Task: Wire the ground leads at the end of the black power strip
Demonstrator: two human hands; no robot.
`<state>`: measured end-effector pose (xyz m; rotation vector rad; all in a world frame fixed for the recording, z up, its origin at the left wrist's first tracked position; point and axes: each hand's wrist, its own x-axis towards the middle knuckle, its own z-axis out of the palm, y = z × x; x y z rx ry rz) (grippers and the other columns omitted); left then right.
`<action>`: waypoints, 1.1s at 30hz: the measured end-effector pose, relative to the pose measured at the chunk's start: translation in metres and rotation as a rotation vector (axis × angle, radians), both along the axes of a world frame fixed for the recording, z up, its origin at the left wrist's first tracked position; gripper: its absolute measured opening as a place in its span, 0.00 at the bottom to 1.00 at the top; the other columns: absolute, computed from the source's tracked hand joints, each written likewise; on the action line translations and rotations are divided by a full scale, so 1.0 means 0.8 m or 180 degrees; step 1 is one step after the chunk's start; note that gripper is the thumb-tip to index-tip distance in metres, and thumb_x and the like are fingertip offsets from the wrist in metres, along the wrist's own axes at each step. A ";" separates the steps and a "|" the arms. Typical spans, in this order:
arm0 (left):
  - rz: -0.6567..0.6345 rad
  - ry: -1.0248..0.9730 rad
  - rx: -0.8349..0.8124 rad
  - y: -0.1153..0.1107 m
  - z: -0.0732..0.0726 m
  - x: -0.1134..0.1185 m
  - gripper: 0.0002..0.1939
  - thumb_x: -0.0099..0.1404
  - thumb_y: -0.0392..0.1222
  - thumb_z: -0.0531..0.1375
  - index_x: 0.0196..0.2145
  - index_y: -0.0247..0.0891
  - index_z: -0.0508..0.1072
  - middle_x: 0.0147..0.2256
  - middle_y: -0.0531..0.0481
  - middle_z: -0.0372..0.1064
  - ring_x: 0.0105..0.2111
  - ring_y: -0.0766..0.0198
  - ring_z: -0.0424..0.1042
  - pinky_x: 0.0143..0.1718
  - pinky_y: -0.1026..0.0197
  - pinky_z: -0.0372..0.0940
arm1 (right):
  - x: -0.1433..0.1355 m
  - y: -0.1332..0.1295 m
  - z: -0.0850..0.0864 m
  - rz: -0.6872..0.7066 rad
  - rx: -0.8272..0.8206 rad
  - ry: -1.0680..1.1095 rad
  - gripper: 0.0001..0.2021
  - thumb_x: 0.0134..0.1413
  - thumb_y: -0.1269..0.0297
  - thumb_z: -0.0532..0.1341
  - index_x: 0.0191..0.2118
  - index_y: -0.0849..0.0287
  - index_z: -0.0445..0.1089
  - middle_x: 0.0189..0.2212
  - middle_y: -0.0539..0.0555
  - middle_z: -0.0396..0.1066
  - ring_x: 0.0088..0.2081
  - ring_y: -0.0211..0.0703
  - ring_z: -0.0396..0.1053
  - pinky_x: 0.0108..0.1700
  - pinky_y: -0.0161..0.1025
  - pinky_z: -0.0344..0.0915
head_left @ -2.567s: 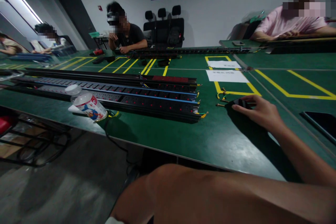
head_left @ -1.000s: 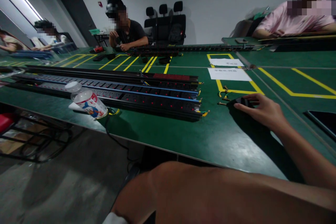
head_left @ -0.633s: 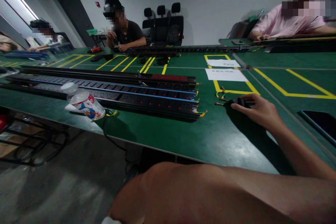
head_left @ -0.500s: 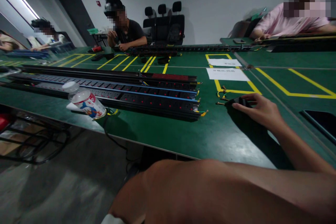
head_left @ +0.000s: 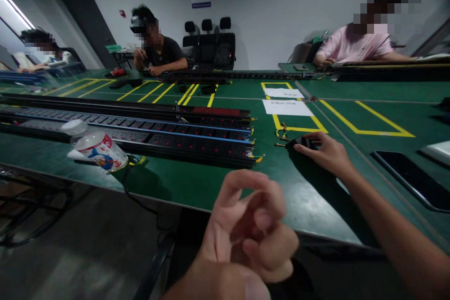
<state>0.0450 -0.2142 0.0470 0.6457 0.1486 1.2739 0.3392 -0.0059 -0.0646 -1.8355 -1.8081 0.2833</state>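
Observation:
My left hand (head_left: 251, 229) is raised in the foreground, palm partly showing. Its fingers are loosely curled and somewhat apart, and nothing shows in them. Farther right, my right hand (head_left: 325, 150) rests low over the green table with thumb and fingers around a small black object (head_left: 301, 142), whose exact kind I cannot make out. Beside it lie short brass-coloured pieces with a yellow-green wire (head_left: 281, 130). To their left stretch long black power strips (head_left: 204, 145) with rows of sockets, red dots and wire ends at the right.
A clear plastic bottle (head_left: 101, 150) leans in front of the strips. White paper sheets (head_left: 288, 107) lie inside yellow tape lines. A phone (head_left: 415, 179) is at the right. Across the table (head_left: 197, 190) sit several people, one in a pink shirt (head_left: 355, 47).
My left hand has come up into view, fingers curled, where before mostly bare skin filled the bottom. The view has shifted right; my right hand stays at the black object.

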 end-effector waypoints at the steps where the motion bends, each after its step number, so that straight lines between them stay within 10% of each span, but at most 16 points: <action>1: -0.0018 -0.0189 0.0005 0.004 -0.003 0.002 0.28 0.50 0.37 0.70 0.48 0.56 0.75 0.31 0.57 0.53 0.19 0.80 0.43 0.16 0.75 0.41 | 0.000 0.000 0.000 -0.0012 0.0016 0.0015 0.24 0.48 0.40 0.63 0.45 0.51 0.70 0.44 0.58 0.78 0.45 0.62 0.75 0.43 0.52 0.70; 17: 0.0600 -0.0716 -0.0762 0.013 -0.014 0.005 0.08 0.60 0.41 0.70 0.31 0.39 0.75 0.29 0.59 0.54 0.19 0.81 0.39 0.17 0.75 0.41 | 0.006 0.006 -0.009 0.0067 0.0217 0.0034 0.27 0.47 0.39 0.64 0.46 0.54 0.74 0.43 0.61 0.78 0.42 0.64 0.76 0.38 0.51 0.69; 33: 0.0521 0.0150 -0.0162 -0.013 -0.011 0.006 0.04 0.63 0.49 0.67 0.36 0.51 0.78 0.29 0.58 0.51 0.19 0.78 0.39 0.17 0.70 0.40 | 0.004 0.004 -0.007 -0.0021 0.0099 0.0006 0.26 0.48 0.40 0.64 0.47 0.54 0.72 0.45 0.61 0.78 0.44 0.62 0.75 0.39 0.49 0.68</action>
